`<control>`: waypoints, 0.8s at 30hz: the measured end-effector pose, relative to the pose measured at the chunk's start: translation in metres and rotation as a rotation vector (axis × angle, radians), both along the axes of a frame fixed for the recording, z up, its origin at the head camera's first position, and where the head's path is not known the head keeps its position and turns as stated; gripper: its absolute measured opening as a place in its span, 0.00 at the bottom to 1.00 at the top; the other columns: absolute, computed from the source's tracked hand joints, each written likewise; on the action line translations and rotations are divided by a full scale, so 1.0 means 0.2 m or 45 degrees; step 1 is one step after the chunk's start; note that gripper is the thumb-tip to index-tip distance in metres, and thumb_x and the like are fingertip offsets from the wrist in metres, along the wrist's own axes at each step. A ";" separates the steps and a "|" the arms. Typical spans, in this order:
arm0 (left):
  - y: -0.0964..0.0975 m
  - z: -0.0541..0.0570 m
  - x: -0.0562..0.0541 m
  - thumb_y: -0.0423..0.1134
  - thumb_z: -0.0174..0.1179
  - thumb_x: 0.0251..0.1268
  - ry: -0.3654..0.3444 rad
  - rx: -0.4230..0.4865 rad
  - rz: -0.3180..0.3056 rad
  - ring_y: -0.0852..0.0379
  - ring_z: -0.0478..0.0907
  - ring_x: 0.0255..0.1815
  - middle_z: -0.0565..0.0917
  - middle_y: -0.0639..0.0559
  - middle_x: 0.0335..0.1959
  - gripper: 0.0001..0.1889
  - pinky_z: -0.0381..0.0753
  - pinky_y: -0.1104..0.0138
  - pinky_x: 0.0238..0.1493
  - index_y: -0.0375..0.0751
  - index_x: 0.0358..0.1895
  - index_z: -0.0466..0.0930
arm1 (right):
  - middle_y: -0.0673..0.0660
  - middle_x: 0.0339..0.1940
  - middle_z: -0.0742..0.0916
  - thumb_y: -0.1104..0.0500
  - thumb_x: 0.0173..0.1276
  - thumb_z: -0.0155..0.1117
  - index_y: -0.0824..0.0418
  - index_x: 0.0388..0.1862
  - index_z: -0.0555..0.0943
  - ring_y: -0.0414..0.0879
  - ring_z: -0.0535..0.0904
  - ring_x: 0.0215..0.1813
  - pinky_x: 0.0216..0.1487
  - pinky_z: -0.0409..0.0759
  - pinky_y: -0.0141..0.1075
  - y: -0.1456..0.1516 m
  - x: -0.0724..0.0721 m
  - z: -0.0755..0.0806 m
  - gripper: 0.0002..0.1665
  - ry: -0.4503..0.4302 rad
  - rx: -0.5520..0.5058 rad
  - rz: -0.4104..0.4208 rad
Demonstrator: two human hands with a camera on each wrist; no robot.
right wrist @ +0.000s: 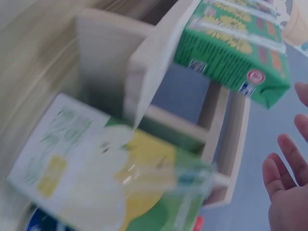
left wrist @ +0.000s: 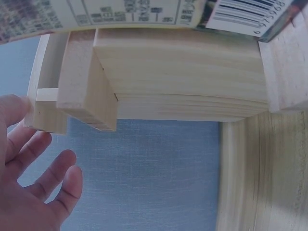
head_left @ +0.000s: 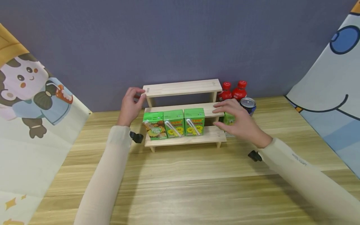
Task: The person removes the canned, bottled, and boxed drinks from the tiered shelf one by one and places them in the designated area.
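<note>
A three-step wooden shelf rack [head_left: 182, 89] stands against the back wall. Three green drink cartons [head_left: 174, 125] with straws or printed flowers line its lowest step. At the left end of the top board is my left hand [head_left: 131, 104], its thumb and index fingertips right at the board's corner [left wrist: 45, 120]. My right hand [head_left: 239, 120], fingers spread and nothing between them, hovers by the right end of the middle board. Partly hidden behind it is another green carton [head_left: 229, 118], whose white, yellow and green face [right wrist: 110, 168] fills much of the right wrist view.
Two red-capped bottles [head_left: 239, 90] and a dark blue can [head_left: 248, 104] stand to the right of the rack, close to the right hand. A grey-blue wall [head_left: 180, 40] rises behind. Printed cartoon panels flank the wood-grain table [head_left: 180, 187].
</note>
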State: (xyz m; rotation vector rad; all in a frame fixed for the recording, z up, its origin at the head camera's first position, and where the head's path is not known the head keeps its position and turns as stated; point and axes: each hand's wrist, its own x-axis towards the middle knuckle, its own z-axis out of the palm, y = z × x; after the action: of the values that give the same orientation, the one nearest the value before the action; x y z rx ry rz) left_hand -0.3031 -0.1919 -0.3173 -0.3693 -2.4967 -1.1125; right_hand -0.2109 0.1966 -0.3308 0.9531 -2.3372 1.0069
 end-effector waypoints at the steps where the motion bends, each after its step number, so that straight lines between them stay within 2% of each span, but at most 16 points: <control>1: 0.00 0.00 0.00 0.46 0.53 0.71 0.002 0.000 0.001 0.51 0.72 0.47 0.71 0.49 0.54 0.16 0.75 0.58 0.47 0.39 0.53 0.76 | 0.49 0.56 0.79 0.61 0.52 0.76 0.57 0.47 0.83 0.47 0.68 0.60 0.58 0.66 0.48 -0.02 0.00 0.01 0.22 -0.001 0.011 0.018; 11: 0.00 0.00 -0.01 0.46 0.53 0.71 0.005 0.010 -0.005 0.51 0.73 0.47 0.72 0.49 0.53 0.16 0.75 0.58 0.46 0.39 0.52 0.76 | 0.51 0.57 0.77 0.59 0.53 0.76 0.55 0.46 0.82 0.46 0.69 0.60 0.56 0.70 0.45 -0.20 -0.08 0.07 0.20 -0.013 0.086 0.179; 24: -0.01 0.00 -0.01 0.45 0.54 0.70 0.018 0.018 -0.025 0.52 0.73 0.45 0.72 0.49 0.53 0.15 0.75 0.60 0.45 0.38 0.51 0.77 | 0.54 0.55 0.78 0.57 0.57 0.74 0.53 0.47 0.81 0.44 0.71 0.57 0.55 0.72 0.44 -0.24 -0.12 0.06 0.18 -0.082 0.142 0.196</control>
State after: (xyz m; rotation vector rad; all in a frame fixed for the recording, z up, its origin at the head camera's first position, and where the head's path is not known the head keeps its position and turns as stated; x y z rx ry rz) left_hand -0.3045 -0.1934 -0.3172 -0.3976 -2.4768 -1.1304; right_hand -0.2348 0.1489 -0.3191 1.1749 -2.4249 0.9874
